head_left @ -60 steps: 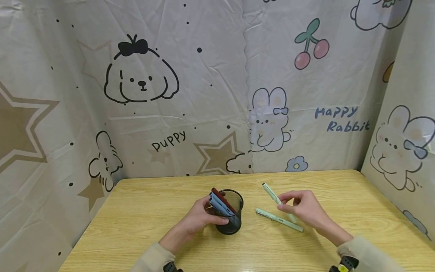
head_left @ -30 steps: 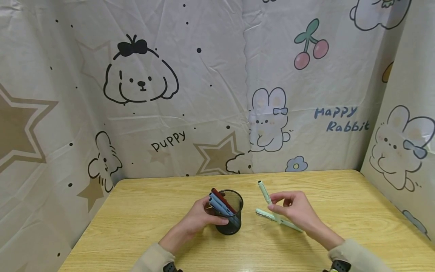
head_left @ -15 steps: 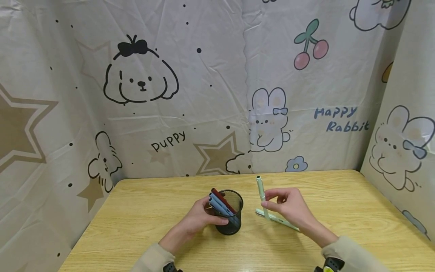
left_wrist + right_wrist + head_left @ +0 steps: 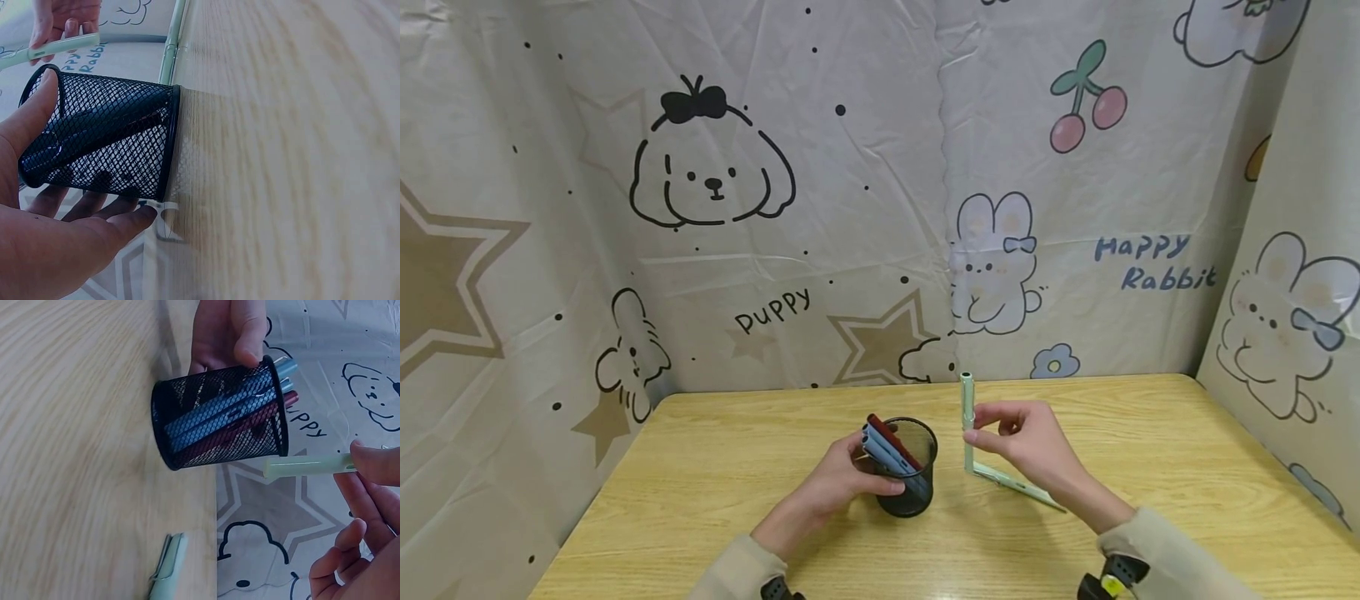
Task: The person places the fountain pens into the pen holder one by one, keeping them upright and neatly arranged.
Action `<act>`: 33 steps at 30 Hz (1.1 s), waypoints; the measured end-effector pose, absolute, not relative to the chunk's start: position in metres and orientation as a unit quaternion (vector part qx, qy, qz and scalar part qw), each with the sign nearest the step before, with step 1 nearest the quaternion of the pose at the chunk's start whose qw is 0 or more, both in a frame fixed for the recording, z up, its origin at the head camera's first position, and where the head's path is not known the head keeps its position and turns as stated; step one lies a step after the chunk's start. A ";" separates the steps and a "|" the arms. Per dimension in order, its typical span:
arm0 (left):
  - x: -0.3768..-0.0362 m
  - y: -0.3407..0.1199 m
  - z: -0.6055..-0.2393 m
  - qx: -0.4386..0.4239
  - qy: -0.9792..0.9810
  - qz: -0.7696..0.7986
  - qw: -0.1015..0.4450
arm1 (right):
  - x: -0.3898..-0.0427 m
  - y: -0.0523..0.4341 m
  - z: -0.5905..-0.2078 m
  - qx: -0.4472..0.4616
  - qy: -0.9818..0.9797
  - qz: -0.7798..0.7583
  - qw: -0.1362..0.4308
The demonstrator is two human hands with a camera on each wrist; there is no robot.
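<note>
A black mesh pen holder (image 4: 914,502) stands on the table, holding two blue pens (image 4: 886,454) and a dark red pen (image 4: 880,427) that lean left. My left hand (image 4: 835,483) grips it from the left, thumb on the near side and fingers behind. To the right of the holder, my right hand (image 4: 1037,437) pinches a light green pen (image 4: 967,398) between thumb and fingers. That pen is nearly upright; in the right wrist view its lower end is beside the holder's rim, outside it. A second light green pen (image 4: 1022,488) lies on the table below the right hand.
The wooden table (image 4: 700,467) ends at a patterned cloth backdrop (image 4: 865,208) behind and on both sides. A dark device is strapped at each wrist, over the light sleeves (image 4: 1165,550).
My right hand has moved left and up towards the pen holder, and its green pen has turned from slanted to nearly upright. The left hand and the holder have stayed in place.
</note>
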State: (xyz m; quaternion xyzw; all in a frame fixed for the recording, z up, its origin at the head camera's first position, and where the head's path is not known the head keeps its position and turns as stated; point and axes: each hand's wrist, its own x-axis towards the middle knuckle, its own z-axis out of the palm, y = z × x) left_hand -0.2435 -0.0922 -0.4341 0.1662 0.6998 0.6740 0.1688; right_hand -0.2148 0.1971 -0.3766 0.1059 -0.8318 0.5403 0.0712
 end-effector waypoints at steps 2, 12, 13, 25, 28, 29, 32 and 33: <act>-0.244 -0.092 -0.434 0.165 0.701 0.673 0.169 | -0.216 0.195 -0.374 0.111 -0.831 0.539 0.077; -0.245 -0.091 -0.434 0.166 0.696 0.677 0.173 | -0.219 0.182 -0.365 0.125 -0.820 0.553 0.075; -0.245 -0.091 -0.434 0.166 0.695 0.678 0.173 | -0.220 0.180 -0.364 0.127 -0.819 0.555 0.075; -0.247 -0.092 -0.435 0.152 0.699 0.675 0.180 | -0.228 0.159 -0.360 0.163 -0.803 0.567 0.082; -0.247 -0.092 -0.435 0.154 0.698 0.676 0.179 | -0.232 0.154 -0.363 0.174 -0.804 0.563 0.078; -0.246 -0.092 -0.434 0.156 0.697 0.676 0.179 | -0.234 0.152 -0.364 0.176 -0.805 0.562 0.078; -0.246 -0.093 -0.434 0.157 0.695 0.679 0.179 | -0.237 0.149 -0.368 0.189 -0.805 0.558 0.073; -0.246 -0.093 -0.434 0.156 0.694 0.679 0.180 | -0.237 0.148 -0.369 0.192 -0.804 0.559 0.069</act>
